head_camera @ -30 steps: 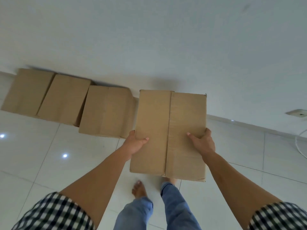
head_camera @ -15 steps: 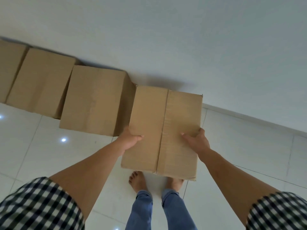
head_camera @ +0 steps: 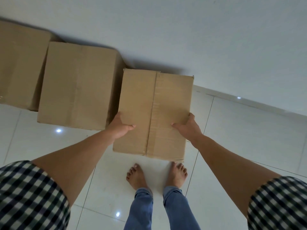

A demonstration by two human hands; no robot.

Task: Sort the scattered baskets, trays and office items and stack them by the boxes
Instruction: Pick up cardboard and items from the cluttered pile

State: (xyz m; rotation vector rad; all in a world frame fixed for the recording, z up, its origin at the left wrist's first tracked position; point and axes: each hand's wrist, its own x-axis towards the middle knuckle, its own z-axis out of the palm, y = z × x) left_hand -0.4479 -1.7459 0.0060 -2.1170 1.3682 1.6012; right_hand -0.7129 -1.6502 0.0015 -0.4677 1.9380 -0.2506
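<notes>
A closed, taped cardboard box point(head_camera: 154, 112) is held between both hands in front of me, its far end close to the white wall. My left hand point(head_camera: 120, 127) grips its left side with the thumb lying on top. My right hand point(head_camera: 186, 126) grips the right side the same way. The fingers of both hands are hidden down the box's sides. I cannot tell whether the box touches the floor. No baskets, trays or office items are in view.
Two more closed cardboard boxes line the wall to the left, one point(head_camera: 78, 85) right beside the held box and another point(head_camera: 18, 63) at the frame's edge. My bare feet point(head_camera: 156, 175) stand on the white tiled floor point(head_camera: 240, 138) just behind the held box.
The held box has come down and closer to the wall, next to the row of boxes. The view has moved nearer and tilted down, so my feet show fully.
</notes>
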